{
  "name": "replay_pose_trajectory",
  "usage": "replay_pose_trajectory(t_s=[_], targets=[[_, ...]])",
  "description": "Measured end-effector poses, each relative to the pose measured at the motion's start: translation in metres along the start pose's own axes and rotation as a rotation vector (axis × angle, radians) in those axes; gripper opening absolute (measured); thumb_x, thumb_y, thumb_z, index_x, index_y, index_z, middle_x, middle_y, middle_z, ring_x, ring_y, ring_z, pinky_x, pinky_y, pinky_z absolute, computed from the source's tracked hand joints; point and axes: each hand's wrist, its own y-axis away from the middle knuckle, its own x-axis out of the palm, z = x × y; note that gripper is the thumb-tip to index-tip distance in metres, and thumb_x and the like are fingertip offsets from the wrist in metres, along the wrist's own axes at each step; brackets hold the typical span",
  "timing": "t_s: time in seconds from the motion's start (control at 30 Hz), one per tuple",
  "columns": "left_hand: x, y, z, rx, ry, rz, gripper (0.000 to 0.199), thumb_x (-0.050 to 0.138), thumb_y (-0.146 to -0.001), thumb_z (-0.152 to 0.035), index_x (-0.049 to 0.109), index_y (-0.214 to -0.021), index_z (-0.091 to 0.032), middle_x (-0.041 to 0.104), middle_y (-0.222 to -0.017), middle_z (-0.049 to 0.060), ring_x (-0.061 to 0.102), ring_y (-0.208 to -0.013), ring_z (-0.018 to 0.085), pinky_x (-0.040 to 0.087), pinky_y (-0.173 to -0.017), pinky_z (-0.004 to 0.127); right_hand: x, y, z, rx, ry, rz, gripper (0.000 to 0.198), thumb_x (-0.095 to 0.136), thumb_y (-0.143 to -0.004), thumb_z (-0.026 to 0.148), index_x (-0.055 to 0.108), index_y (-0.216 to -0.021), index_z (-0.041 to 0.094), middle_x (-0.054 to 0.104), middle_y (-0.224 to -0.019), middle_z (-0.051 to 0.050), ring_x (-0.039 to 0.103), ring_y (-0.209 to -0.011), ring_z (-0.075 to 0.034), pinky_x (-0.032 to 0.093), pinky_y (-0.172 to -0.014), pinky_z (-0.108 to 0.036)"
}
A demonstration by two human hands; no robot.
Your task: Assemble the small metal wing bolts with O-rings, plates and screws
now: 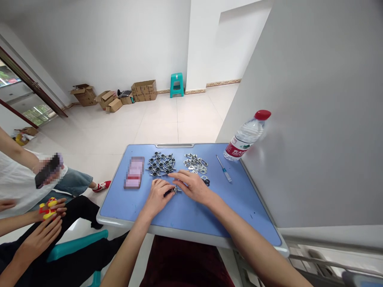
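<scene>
My left hand (158, 194) rests near the table's front half, thumb and fingers pinched on a small metal fitting (175, 191) with thin silvery arms. Partly covered by the fingers, its exact form is hard to make out. Just above it, my right hand (191, 185) reaches leftward with thumb and forefinger apart, its fingertips close to a cluster of black round fittings with metal arms (160, 164). Flat silvery metal plates (194, 161) lie in a heap beyond the right hand. A few dark rings (206, 181) show beside that hand's knuckles.
On the blue table (191, 219) lie a phone (134, 172) and a screwdriver (224, 169); a water bottle (247, 135) stands at the right edge by the grey panel. Two people are at the left, one's hands holding a red-yellow toy (48, 208). Cardboard boxes (144, 91) line the wall.
</scene>
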Motion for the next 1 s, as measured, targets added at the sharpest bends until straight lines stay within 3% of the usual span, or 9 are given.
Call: replay_pose_trajectory(t_s=[0.13, 0.63, 1.0], targets=[[-0.0016, -0.0007, -0.0022, -0.014, 0.001, 0.007, 0.009, 0.062, -0.09, -0.021, 0.068, -0.096, -0.022, 0.068, -0.091, 0.003, 0.06, -0.09, 0.02, 0.04, -0.09, 0.039, -0.0047, -0.0003, 0.0014, -0.001, -0.067, 0.051, 0.032, 0.037, -0.101, 0.023, 0.058, -0.126, 0.022, 0.068, -0.099, -0.009, 0.064, -0.081, -0.019, 0.052, -0.071, -0.03], [0.0014, -0.0022, 0.0006, -0.076, 0.003, 0.052, 0.004, 0.064, -0.09, -0.024, 0.065, -0.093, -0.022, 0.066, -0.092, 0.002, 0.058, -0.091, 0.021, 0.039, -0.088, 0.038, -0.0048, 0.0003, 0.001, -0.017, -0.072, 0.05, 0.026, 0.041, -0.101, 0.024, 0.062, -0.117, 0.021, 0.07, -0.095, -0.007, 0.064, -0.081, -0.018, 0.051, -0.072, -0.029], [0.0024, -0.0044, -0.0003, -0.103, 0.026, 0.052, 0.002, 0.066, -0.088, -0.021, 0.064, -0.088, -0.021, 0.069, -0.091, 0.001, 0.059, -0.091, 0.021, 0.036, -0.091, 0.039, 0.0036, -0.0014, -0.0005, 0.049, -0.088, -0.05, 0.019, 0.045, -0.1, 0.026, 0.062, -0.092, 0.019, 0.063, -0.074, -0.003, 0.058, -0.068, -0.016, 0.045, -0.063, -0.026]])
